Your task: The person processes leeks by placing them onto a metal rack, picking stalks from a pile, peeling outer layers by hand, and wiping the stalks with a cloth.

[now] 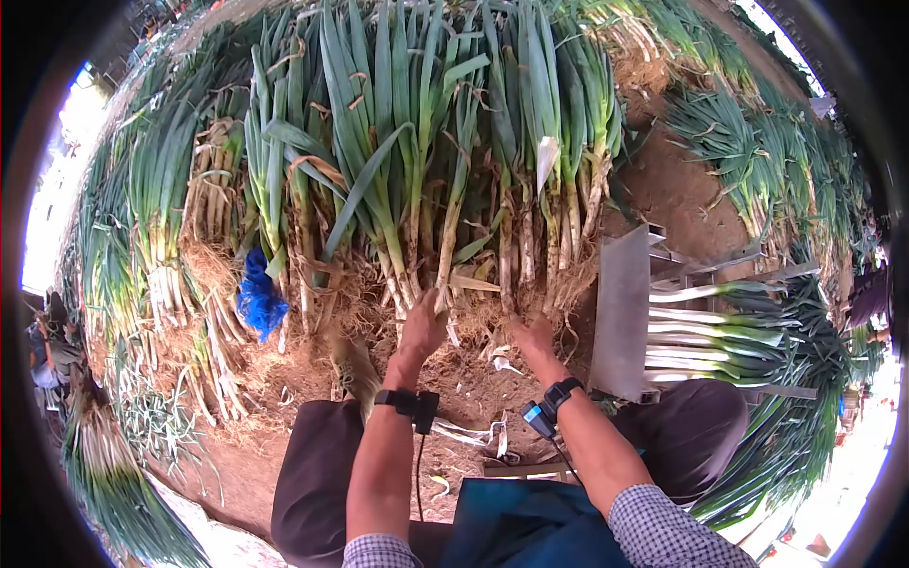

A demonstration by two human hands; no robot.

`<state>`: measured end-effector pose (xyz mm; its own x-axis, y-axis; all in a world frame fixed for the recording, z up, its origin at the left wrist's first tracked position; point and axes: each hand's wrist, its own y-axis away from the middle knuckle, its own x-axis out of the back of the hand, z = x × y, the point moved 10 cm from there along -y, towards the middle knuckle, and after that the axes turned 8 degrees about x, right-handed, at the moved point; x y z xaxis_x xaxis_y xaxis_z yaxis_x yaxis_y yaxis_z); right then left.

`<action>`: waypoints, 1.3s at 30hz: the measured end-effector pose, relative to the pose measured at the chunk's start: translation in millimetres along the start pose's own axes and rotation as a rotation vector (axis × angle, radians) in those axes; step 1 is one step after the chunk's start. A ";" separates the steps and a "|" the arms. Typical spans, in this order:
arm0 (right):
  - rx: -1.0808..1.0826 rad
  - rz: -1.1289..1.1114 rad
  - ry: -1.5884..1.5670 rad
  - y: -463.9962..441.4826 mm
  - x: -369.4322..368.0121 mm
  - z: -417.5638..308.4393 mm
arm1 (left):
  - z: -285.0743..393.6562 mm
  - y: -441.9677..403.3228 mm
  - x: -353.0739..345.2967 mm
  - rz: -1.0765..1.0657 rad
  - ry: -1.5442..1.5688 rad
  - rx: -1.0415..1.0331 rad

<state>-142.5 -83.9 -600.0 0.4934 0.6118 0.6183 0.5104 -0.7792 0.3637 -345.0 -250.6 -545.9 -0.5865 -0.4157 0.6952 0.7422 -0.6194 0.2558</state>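
Upright leeks (407, 199) with brown, dirty roots stand bunched in front of me. My left hand (422, 327) is closed around the lower end of one leek (449, 241), near its roots. To its right, my right hand (533, 336) is at the root ends of the neighbouring leeks (526, 237); its fingertips are partly hidden among the roots, and I cannot make out whether it grips anything. Each wrist wears a black strap with a small device.
At the right, cleaned leeks (710, 346) lie on a metal rack beside an upright metal plate (621, 317). Blue twine (259, 295) hangs at the left. More leek bundles (114, 473) lie lower left. Peelings (473, 434) litter the soil between my knees.
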 end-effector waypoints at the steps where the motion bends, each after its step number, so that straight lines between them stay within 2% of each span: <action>1: -0.008 0.034 0.020 -10.8 -9.0 15.2 | 4.8 -7.7 6.0 0.049 -0.064 -0.028; 2: -0.060 0.026 -0.049 -16.8 -20.7 27.0 | 10.6 -13.4 18.3 0.118 -0.057 -0.020; 4: 0.040 -0.014 -0.053 -32.0 -48.4 47.5 | 8.4 -32.7 21.3 0.246 -0.048 0.012; 5: 0.197 -0.049 0.009 -38.0 -70.4 59.8 | 7.1 -38.9 19.2 0.315 -0.035 -0.007; 7: 0.507 -0.121 0.146 -36.3 -77.9 32.8 | 7.7 -49.2 4.8 0.146 -0.177 0.098; 8: 0.651 -0.156 0.224 -19.3 -58.7 -3.6 | 8.0 -51.7 -4.6 0.058 -0.249 0.144; 9: 0.794 -0.189 0.304 -0.8 -40.7 -38.6 | 3.5 -55.2 -8.3 0.068 -0.145 0.158; 11: 0.273 -0.260 -0.296 -5.0 -13.3 -40.7 | -15.8 -60.2 -11.7 0.089 0.065 0.185; 13: -0.114 -0.215 -0.531 15.4 20.5 -52.9 | -13.3 -47.9 -3.7 0.064 0.080 0.183; 14: -0.009 -0.230 -0.569 21.3 40.3 -70.6 | -20.3 -41.4 -2.8 0.095 0.111 0.199; 15: 0.045 -0.206 -0.469 20.5 55.1 -76.3 | -15.3 -30.6 7.4 0.127 0.143 0.214; 16: 0.106 -0.181 -0.368 17.1 69.6 -86.5 | -11.0 -18.4 5.3 0.048 0.133 0.264; 18: 0.132 -0.169 -0.288 14.6 85.3 -94.7 | 11.6 11.8 8.6 0.049 0.168 0.216; 22: 0.064 -0.086 -0.571 29.4 120.1 -116.1 | 44.8 54.3 -2.0 -0.070 0.174 0.042; 23: 0.031 -0.076 -0.615 37.8 133.7 -126.3 | 21.7 49.6 -32.8 -0.135 0.505 0.082; 26: 0.006 -0.001 -0.917 76.7 175.5 -159.0 | 100.8 96.7 14.7 -0.261 0.723 0.150; 27: -0.018 -0.041 -0.805 101.2 176.3 -171.2 | 117.1 105.8 21.9 -0.314 0.814 0.170; 29: -0.053 -0.100 -0.587 148.8 166.0 -189.5 | 135.1 105.6 25.7 -0.419 1.039 0.210; 31: 0.212 -0.259 -0.500 141.5 95.0 -158.5 | 130.9 116.4 10.9 -0.547 1.307 0.310; 32: 0.290 -0.336 -0.452 138.8 58.5 -138.8 | 123.2 117.6 6.5 -0.520 1.304 0.332; 35: 0.464 -0.492 -0.169 151.9 -9.8 -119.4 | 50.9 102.3 -25.1 -0.375 0.640 0.495; 36: 0.504 -0.526 -0.049 157.9 -18.6 -116.0 | 29.1 99.6 -24.8 -0.208 0.748 0.596; 39: 0.493 -0.603 -0.053 152.2 -11.8 -105.1 | 15.5 91.5 -19.8 -0.230 0.858 0.559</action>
<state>-144.6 -224.0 -478.7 0.0578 0.9259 0.3734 0.9492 -0.1669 0.2668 -260.5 -288.8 -525.9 -0.6033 -0.7951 -0.0628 0.5001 -0.4384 0.7468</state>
